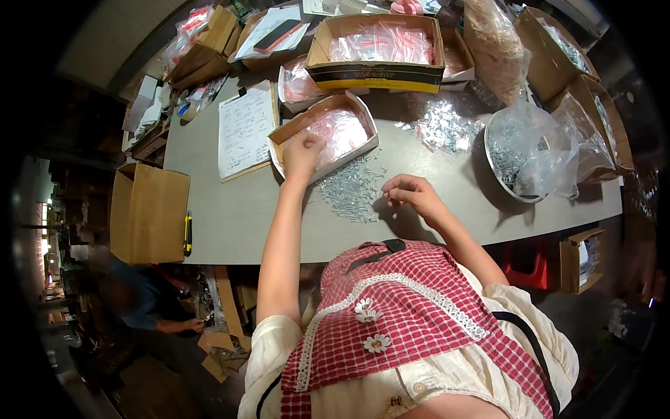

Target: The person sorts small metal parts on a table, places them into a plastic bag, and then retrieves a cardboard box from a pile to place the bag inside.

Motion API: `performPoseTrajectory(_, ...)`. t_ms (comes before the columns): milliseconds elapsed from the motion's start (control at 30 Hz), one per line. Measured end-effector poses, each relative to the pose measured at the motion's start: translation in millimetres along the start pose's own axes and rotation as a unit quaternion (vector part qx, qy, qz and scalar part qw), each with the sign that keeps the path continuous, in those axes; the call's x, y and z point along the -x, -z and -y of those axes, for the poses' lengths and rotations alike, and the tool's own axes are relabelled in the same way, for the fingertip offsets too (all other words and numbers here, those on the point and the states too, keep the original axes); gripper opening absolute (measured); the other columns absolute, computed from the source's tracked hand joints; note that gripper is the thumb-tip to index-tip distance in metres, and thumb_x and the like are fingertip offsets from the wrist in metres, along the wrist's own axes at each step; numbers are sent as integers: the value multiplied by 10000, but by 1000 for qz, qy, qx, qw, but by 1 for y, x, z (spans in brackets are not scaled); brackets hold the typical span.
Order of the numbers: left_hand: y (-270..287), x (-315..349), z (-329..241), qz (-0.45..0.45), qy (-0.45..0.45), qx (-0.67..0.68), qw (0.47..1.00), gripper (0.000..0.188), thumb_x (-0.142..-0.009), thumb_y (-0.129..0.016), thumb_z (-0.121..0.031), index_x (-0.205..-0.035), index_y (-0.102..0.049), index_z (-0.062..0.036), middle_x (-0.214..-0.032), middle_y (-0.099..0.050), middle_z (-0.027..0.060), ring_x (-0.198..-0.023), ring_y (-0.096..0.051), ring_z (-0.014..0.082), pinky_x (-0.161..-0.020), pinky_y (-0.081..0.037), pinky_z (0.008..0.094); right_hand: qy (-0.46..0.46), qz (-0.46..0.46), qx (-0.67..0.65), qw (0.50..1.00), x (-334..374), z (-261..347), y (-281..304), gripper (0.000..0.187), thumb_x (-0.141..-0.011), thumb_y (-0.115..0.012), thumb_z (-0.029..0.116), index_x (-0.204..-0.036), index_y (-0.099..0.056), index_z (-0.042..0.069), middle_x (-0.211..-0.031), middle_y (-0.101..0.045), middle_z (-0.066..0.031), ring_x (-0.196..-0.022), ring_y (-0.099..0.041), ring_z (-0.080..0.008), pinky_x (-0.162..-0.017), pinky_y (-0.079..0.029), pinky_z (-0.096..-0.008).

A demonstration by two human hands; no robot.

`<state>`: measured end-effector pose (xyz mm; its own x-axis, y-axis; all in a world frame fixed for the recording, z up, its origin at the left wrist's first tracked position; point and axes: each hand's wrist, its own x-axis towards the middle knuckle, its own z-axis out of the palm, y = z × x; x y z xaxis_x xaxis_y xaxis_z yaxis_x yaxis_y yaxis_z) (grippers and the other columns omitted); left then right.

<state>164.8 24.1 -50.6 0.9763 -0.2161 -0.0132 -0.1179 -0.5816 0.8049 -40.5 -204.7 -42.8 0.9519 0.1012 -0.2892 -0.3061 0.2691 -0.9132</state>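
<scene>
Right now a heap of small silver screws lies on the grey table, just in front of a shallow cardboard tray of clear bags. The left hand rests curled over the tray's near edge; what it grips cannot be seen. The right hand pinches its fingertips together just beside the heap. A metal bowl sits further right.

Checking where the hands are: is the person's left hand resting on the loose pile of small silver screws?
No: the left hand rests at the shallow cardboard tray of small clear bags, beside the pile of silver screws.
</scene>
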Motion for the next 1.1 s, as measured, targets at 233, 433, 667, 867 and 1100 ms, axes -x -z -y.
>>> performPoseTrajectory(233, 14, 0, 18, -48, 0, 96, 994, 207, -791, -761, -152, -900, -671, 0, -787, -667, 55, -692, -603, 126, -621, -482, 262, 4, 9, 19, 1000, -12, 11, -5, 185, -887, -587, 61, -1055, -635, 1, -916, -661, -50, -806, -624, -113, -744, -471, -241)
performPoseTrajectory(433, 8, -1, 16, 14, 3, -124, 992, 351, -710, -805, -280, -857, -679, 13, -843, -703, 160, -760, -682, 280, -718, -522, 397, 12, 38, 61, 997, -16, 13, -23, 175, -879, -607, 80, -1041, -643, 24, -865, -641, -8, -752, -604, -91, -687, -462, -233)
performPoseTrajectory(667, 16, 3, -7, 32, 17, -131, 991, 412, -859, -631, -390, -779, -690, 10, -677, -652, 163, -680, -651, 291, -658, -484, 411, -5, 40, 77, 996, -13, 4, -8, 202, -899, -607, 108, -1069, -630, 2, -910, -651, -36, -771, -577, -109, -717, -454, -240)
performPoseTrajectory(867, 23, 22, -8, 14, 2, 131, 991, 533, -1008, -398, -477, -1273, -590, -55, -1253, -586, 114, -1165, -524, 228, -945, -395, 338, 38, -53, 42, 997, -17, 8, -16, 396, -967, -590, 240, -1273, -498, 8, -1040, -610, -51, -812, -570, -105, -717, -457, -247)
performPoseTrajectory(1100, 12, 83, -92, 160, -32, 347, 924, 611, -1043, -294, -464, -1483, -372, -48, -1538, -360, 93, -1429, -297, 240, -1144, -250, 410, 71, -7, 23, 997, -40, 51, -41, 416, -951, -631, 278, -1250, -528, 8, -1099, -598, -66, -855, -600, -120, -712, -489, -256)
